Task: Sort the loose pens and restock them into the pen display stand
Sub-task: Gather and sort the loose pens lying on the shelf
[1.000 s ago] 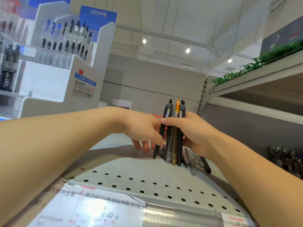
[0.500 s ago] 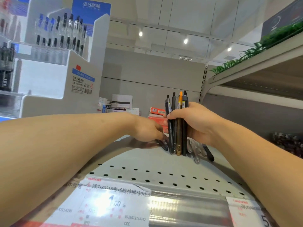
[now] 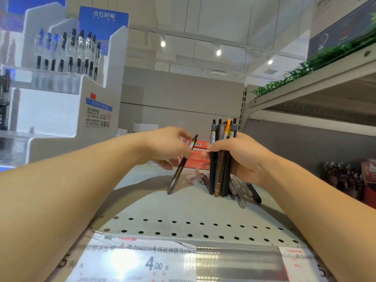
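One black pen has just been lifted off the shelf in the left hand's pinching grip, while the bundle is kept clenched in the right hand.

left hand pinching single pen; right hand fisted round upright pen bundle.
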A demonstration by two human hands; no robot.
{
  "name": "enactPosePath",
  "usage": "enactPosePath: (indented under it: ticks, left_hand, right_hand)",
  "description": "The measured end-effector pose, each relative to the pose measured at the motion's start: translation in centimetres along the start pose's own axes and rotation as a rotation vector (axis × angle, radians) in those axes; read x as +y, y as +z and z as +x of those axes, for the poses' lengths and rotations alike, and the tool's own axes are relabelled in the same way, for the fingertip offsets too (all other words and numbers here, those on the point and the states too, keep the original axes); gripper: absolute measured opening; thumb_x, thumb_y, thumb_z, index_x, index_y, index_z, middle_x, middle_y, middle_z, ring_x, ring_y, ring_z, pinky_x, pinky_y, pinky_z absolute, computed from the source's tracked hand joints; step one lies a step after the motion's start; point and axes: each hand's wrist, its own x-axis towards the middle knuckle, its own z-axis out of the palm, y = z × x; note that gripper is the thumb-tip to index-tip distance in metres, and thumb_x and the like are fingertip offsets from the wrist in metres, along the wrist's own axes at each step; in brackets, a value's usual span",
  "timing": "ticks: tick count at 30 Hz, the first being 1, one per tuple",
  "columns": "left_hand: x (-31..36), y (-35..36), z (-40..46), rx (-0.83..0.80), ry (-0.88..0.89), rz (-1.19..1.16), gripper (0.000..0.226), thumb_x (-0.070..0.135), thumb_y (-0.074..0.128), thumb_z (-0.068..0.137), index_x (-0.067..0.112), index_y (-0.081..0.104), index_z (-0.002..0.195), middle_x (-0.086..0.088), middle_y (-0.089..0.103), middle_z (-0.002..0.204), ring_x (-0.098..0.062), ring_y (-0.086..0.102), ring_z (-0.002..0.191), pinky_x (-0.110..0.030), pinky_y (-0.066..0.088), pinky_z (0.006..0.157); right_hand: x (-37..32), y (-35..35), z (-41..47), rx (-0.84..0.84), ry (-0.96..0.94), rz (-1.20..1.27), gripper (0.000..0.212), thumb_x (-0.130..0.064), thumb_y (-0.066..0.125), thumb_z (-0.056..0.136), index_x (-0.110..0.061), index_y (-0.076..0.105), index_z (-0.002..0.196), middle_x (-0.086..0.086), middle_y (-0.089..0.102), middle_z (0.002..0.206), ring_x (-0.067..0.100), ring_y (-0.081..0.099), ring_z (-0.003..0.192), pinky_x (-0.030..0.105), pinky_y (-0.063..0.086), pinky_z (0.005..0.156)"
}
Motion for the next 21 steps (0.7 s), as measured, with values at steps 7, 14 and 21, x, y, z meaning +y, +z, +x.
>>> enactPosePath:
  ticks: [7,14,21]
  left_hand:
    - [1.9,0.6,-1.2,-0.042,0.239,-0.199,0.033,0.015,0.060,0.099,0.026,0.055,0.130,-0.011,0.073,0.095,-0.023,0.075,0.074,-0.030,0.059,0.059]
    - [2.6,1.0,-1.5,-0.095,0.232,0.024,0.023,0.022,0.047,0.099,0.029,0.069,0.102,-0.001,0.074,0.074,-0.017,0.072,0.068,-0.027,0.057,0.056]
    - [3.8,1.6,-1.7,0.084,0.284,0.039,0.023,0.027,0.060,0.093,0.049,0.066,0.100,0.005,0.071,0.073,-0.015,0.069,0.066,-0.039,0.062,0.063]
  right_hand:
    - [0.0,0.4,-0.6,-0.142,-0.016,-0.058,0.032,-0.001,0.067,0.086,-0.009,0.067,0.117,0.021,0.075,0.107,0.035,0.074,0.100,0.044,0.062,0.080]
    - [-0.2,2.3,-3.4,-0.138,-0.033,-0.300,0.028,0.001,0.067,0.089,-0.003,0.065,0.116,0.017,0.072,0.103,0.024,0.074,0.091,0.039,0.060,0.088]
    - [-2.3,-0.9,-7.1,0.055,-0.181,-0.211,0.013,0.001,0.059,0.093,-0.011,0.056,0.098,0.010,0.057,0.082,0.026,0.057,0.081,0.042,0.050,0.077]
